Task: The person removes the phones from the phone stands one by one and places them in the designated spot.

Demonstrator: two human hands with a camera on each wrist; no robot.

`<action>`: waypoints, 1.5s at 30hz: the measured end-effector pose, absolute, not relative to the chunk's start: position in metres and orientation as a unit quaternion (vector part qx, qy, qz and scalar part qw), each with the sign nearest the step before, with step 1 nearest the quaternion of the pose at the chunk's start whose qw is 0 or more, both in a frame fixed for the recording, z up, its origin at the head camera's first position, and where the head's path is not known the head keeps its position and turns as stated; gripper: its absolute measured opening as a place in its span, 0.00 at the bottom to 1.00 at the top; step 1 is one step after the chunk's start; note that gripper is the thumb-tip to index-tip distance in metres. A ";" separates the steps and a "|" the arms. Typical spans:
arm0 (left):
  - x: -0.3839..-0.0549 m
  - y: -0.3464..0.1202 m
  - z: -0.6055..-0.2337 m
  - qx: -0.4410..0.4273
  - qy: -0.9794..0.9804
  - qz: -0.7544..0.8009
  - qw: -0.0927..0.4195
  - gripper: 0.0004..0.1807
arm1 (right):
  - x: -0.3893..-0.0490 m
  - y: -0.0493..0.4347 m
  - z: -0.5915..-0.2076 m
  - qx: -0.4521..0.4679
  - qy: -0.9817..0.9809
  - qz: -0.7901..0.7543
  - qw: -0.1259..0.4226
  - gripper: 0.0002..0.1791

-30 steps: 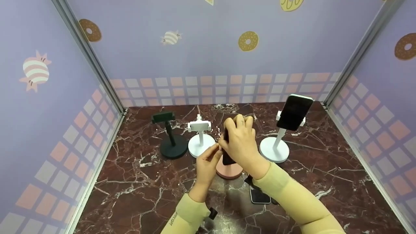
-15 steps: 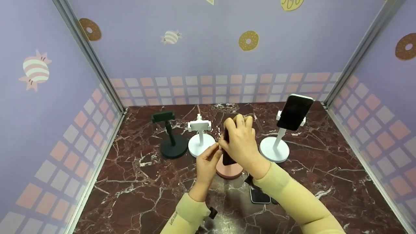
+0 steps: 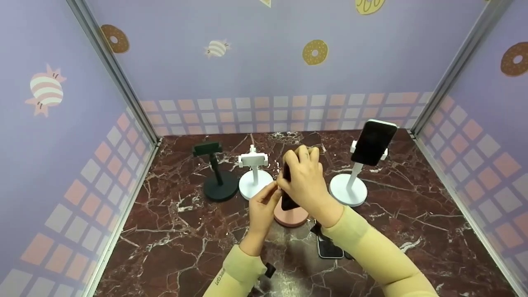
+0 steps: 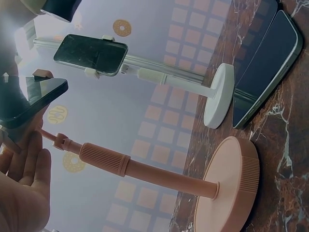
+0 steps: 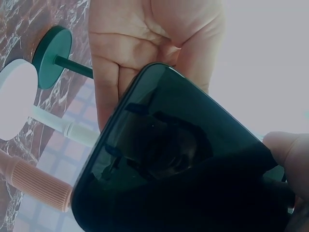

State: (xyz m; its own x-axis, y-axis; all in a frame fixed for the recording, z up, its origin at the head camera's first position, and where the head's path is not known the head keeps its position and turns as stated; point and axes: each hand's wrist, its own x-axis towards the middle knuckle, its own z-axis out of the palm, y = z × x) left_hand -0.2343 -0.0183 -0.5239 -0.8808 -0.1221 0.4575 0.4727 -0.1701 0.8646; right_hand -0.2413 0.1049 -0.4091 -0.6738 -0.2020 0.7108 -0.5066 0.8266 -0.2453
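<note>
A pink phone stand [image 3: 291, 218] stands at the middle of the table, its ribbed pole [image 4: 104, 158] rising to a clamp [image 4: 42, 73] in the left wrist view. At the clamp is a black-screened phone [image 5: 178, 154], tilted. My right hand [image 3: 305, 177] grips this phone from above and covers much of it in the head view; its thumb [image 5: 285, 150] shows at the phone's edge. My left hand [image 3: 262, 208] holds the clamp from the left side, fingers [image 4: 31, 164] bent behind it. The phone hides part of those fingers in the right wrist view.
Left of the pink stand are a dark green stand [image 3: 220, 186] and a white stand [image 3: 255, 185]. Another white stand [image 3: 348, 189], at right, holds a phone [image 3: 374, 142]. Near my right forearm lies a phone [image 3: 330, 248]. Patterned walls enclose the marble-look table [image 3: 165, 247].
My right hand and the phone have shifted very slightly left in the head view. My left hand keeps its place at the clamp.
</note>
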 end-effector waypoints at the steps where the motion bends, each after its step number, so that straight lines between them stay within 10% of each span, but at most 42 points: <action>1: -0.235 -0.018 -0.524 -0.143 -0.613 -0.751 0.198 0.17 | -0.241 0.105 -0.409 0.201 -0.888 0.216 0.353 0.17; 45: -0.235 -0.022 -0.523 -0.159 -0.614 -0.748 0.194 0.16 | -0.239 0.100 -0.405 0.220 -0.886 0.225 0.340 0.17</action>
